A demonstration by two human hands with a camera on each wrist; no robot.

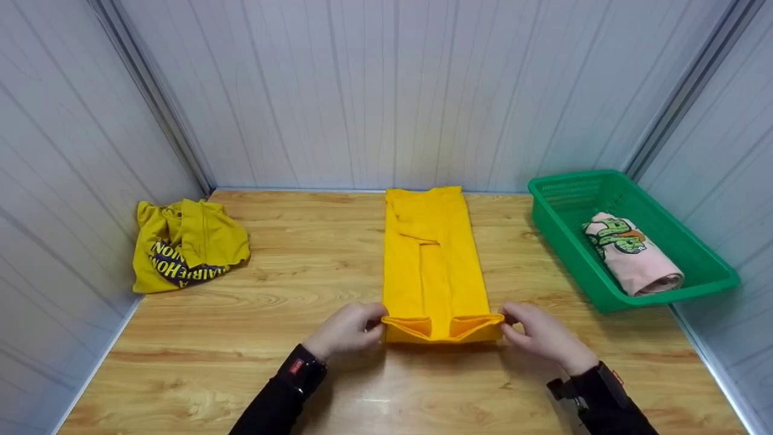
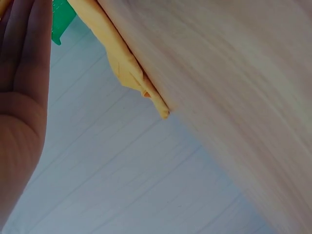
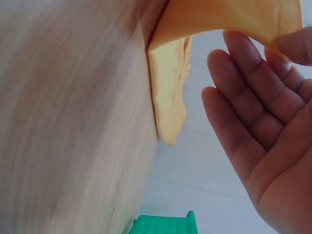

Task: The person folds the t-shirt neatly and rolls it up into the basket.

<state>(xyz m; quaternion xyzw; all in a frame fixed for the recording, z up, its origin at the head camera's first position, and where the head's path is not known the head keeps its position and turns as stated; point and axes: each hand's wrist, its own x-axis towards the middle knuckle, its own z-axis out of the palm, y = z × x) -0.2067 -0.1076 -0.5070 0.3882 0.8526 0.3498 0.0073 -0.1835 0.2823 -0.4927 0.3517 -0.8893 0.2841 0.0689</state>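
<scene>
A bright yellow garment, folded into a long narrow strip, lies lengthwise on the wooden table, its near end lifted and turned up. My left hand pinches the left corner of that raised end. At the right corner, my right hand pinches the cloth between thumb and forefinger. The right wrist view shows the raised yellow cloth bowing up from the table, with the other fingers of that hand extended below it. In the left wrist view the hand is only partly in frame, its fingertips cut off.
To the right stands a green plastic basket holding a rolled pink garment with a green print. A crumpled darker yellow garment with dark lettering lies at the left edge of the wooden table. Pale panel walls enclose the table.
</scene>
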